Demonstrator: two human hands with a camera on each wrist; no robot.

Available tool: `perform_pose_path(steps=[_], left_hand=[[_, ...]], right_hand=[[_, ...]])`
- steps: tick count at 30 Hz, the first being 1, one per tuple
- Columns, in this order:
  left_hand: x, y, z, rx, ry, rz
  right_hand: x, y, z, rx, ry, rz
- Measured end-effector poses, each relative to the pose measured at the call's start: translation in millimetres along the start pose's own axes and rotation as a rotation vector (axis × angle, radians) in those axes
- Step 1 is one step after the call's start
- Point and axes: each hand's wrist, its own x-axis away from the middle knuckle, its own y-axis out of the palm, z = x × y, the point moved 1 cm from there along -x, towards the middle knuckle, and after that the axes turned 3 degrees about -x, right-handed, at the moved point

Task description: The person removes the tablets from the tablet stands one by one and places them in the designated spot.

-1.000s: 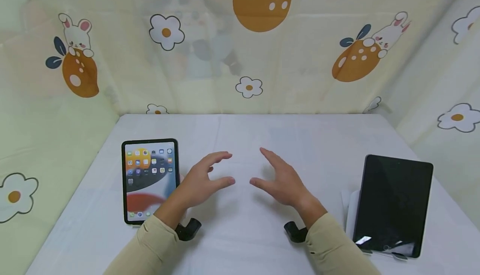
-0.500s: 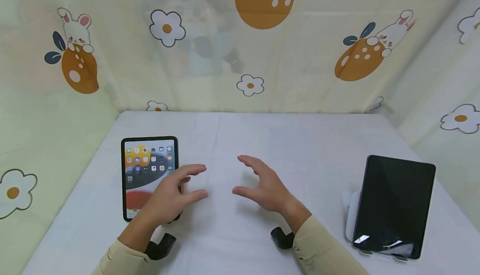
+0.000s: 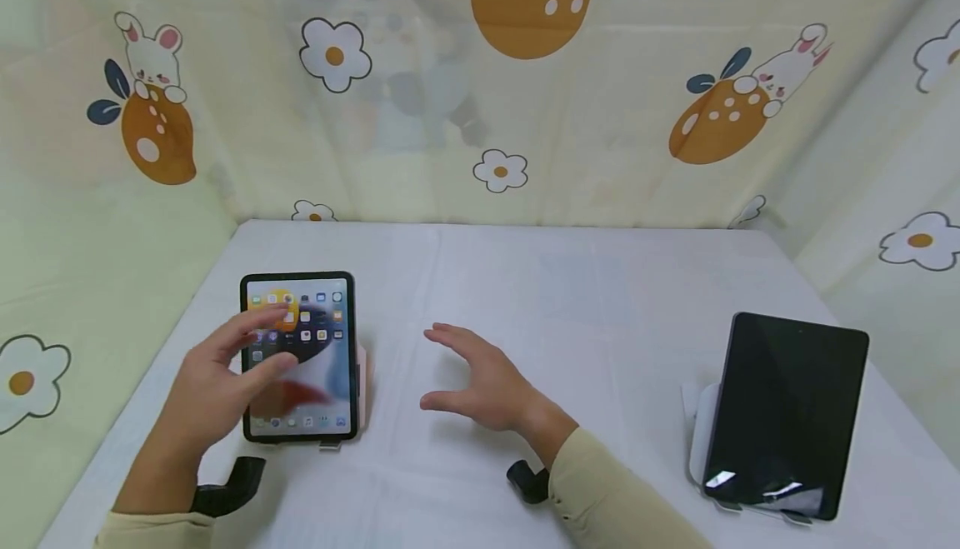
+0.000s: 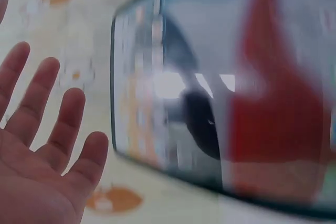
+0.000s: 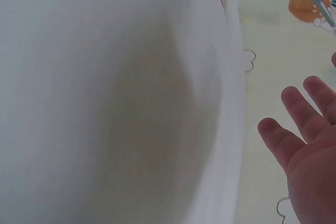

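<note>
On the left of the table, a tablet [image 3: 322,382] with a lit home screen leans on a pink stand [image 3: 363,386]. My left hand [image 3: 213,391] overlaps its left side in the head view, thumb and fingers spread apart with nothing held. In the left wrist view the lit screen [image 4: 278,129] shows large and blurred beside the spread fingers [image 4: 68,114]. My right hand [image 3: 487,382] hovers over the table to the right of that tablet, thumb and fingers apart, holding nothing; its fingers [image 5: 299,114] also show in the right wrist view.
A second tablet [image 3: 787,416] with a dark screen leans on a white stand [image 3: 703,432] at the right of the table. The white-covered table [image 3: 585,299] is enclosed by a patterned curtain [image 3: 420,191] behind and at both sides. Each wrist carries a black camera mount [image 3: 528,482].
Both hands have moved left. The left hand has gone from right of the lit tablet to overlapping its left side; the right hand has followed toward that tablet. Both tablets stay put.
</note>
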Motion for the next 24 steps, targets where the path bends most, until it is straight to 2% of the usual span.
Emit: perform_pose_path(steps=[3, 8, 11, 15, 19, 24], left_hand=[[0.6, -13.5, -16.3, -0.034, -0.026, 0.087], [1.1, -30.6, -36.9, -0.051, -0.163, 0.137], [-0.8, -36.9, -44.4, -0.053, -0.220, 0.138], [-6.7, -37.8, -54.3, -0.018, -0.214, 0.130], [-13.3, -33.0, -64.6, 0.042, -0.216, 0.109], [-18.7, -24.2, -73.4, 0.094, -0.263, 0.042]], right_hand=[[-6, 7.6, -3, 0.004, 0.011, -0.035], [-16, 18.2, -7, 0.001, 0.014, -0.062], [-21, 22.5, -9, 0.003, 0.009, -0.067], [-29, 26.1, -14, -0.075, -0.010, -0.055], [-39, 30.4, -21, -0.155, -0.036, -0.056], [-48, 36.3, -28, -0.151, -0.019, -0.095]])
